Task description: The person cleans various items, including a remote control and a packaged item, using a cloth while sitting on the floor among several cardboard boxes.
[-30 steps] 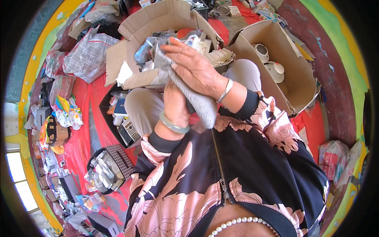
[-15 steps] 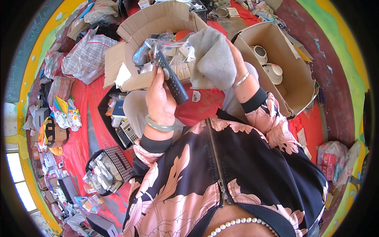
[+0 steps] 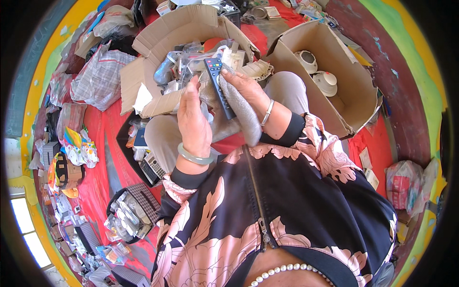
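The fingers of the left hand [image 3: 193,119] are curled round the lower part of a black remote control [image 3: 219,86], gripping it by its long edges, while the right hand [image 3: 244,91] is closed on a grey cloth [image 3: 241,112] and presses it against the remote's face, thumb side toward the coloured buttons at the top. The remote is held up in front of the chest, over the lap and just before the nearer cardboard box [image 3: 191,28]. It looks light and stiff, a hard plastic bar with smooth sides that could slip, so the narrow waist below the buttons is the safest place to hold; the cloth is soft and limp and drapes down past the right wrist. Counting outward: one remote in hand, one cloth, one pale green bangle [image 3: 195,157] on the left wrist and one thin silver bangle [image 3: 267,112] on the right. Two open cardboard boxes stand ahead, the nearer full of mixed plastic-wrapped goods, the second box [image 3: 344,91] holding two white dome-shaped fittings [image 3: 315,71]. A calculator [image 3: 152,167] lies by the left knee on the red floor covering [image 3: 103,158]
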A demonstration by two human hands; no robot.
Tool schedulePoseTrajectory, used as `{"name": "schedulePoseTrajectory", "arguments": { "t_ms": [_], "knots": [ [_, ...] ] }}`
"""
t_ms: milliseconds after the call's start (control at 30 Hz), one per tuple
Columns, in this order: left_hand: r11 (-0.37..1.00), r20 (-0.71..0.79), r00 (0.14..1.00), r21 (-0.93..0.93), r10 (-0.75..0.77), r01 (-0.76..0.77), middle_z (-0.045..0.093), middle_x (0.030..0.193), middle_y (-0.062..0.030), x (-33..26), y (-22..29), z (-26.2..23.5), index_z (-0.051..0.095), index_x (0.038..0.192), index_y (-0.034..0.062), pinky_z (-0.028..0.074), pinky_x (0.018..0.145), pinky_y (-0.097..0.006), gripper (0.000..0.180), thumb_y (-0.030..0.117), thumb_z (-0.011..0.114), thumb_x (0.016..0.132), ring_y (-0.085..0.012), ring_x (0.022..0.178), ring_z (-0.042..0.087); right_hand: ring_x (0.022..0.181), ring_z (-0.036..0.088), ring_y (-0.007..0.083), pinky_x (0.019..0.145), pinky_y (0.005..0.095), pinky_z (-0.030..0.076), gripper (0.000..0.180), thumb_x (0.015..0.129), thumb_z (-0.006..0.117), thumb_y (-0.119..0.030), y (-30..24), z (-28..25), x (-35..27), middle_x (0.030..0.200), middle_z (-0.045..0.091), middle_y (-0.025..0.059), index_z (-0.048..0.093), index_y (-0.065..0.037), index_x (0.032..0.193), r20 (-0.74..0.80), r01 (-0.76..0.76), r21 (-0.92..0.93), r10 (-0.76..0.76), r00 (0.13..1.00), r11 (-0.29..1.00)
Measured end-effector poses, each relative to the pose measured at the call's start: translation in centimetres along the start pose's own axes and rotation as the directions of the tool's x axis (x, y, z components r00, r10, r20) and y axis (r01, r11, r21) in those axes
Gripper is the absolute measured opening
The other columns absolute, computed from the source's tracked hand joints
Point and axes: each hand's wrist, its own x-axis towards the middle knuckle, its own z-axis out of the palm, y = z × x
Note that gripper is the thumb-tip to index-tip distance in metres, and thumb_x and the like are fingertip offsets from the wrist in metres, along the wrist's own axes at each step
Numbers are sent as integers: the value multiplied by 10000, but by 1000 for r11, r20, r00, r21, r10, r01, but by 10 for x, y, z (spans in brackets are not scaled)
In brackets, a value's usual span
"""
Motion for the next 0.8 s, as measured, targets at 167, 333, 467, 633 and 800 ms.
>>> {"name": "schedulePoseTrajectory", "arguments": {
  "t_ms": [167, 333, 467, 633, 800],
  "knots": [
    [1000, 261, 965, -13, 3, 0, 475, 1216, -73, -1, -11, 8, 343, 1324, -11, 337, 952, -275, 541, 229, 566, 894, -143, 1104, 444, 642, 531, 88, 583, 241, 449, 303, 913, 522, -289, 2, -6, 4, 754, 606, 40, 603, 3, 912, -41, 131, -330, -153, 987, 935],
    [997, 203, 976, 18, -74, 72, 495, 1181, -49, -3, -24, -9, 390, 1273, 20, 345, 949, -278, 440, 230, 530, 913, -125, 1067, 459, 659, 524, 78, 591, 237, 438, 384, 912, 504, -342, 0, 2, -8, 754, 602, 27, 615, 26, 898, 36, 191, -598, -212, 977, 778],
    [978, 170, 979, -156, -111, 138, 478, 1241, -83, -2, -19, -19, 361, 1315, 58, 387, 943, -315, 416, 245, 424, 950, -186, 1121, 477, 690, 545, 100, 616, 255, 445, 374, 902, 513, -351, -12, 8, -17, 797, 605, 38, 596, 13, 932, -9, -38, -393, 38, 999, 919],
    [933, 141, 990, -352, -18, 68, 476, 1244, -120, 7, -19, -27, 371, 1300, 61, 403, 940, -341, 388, 199, 437, 944, -201, 1132, 471, 709, 581, 178, 637, 309, 473, 396, 880, 525, -390, -22, 7, -18, 844, 610, 71, 570, -19, 1012, -280, -189, -224, 123, 952, 956],
    [965, 150, 987, -244, -60, 95, 556, 1120, -134, 9, -16, -32, 417, 1224, 64, 484, 835, -343, 298, 186, 420, 952, -209, 981, 574, 772, 589, 188, 673, 328, 492, 413, 909, 473, -407, -35, -17, 0, 905, 610, 96, 543, -38, 1081, -173, 196, -77, -207, 963, 978]
  ]
}}
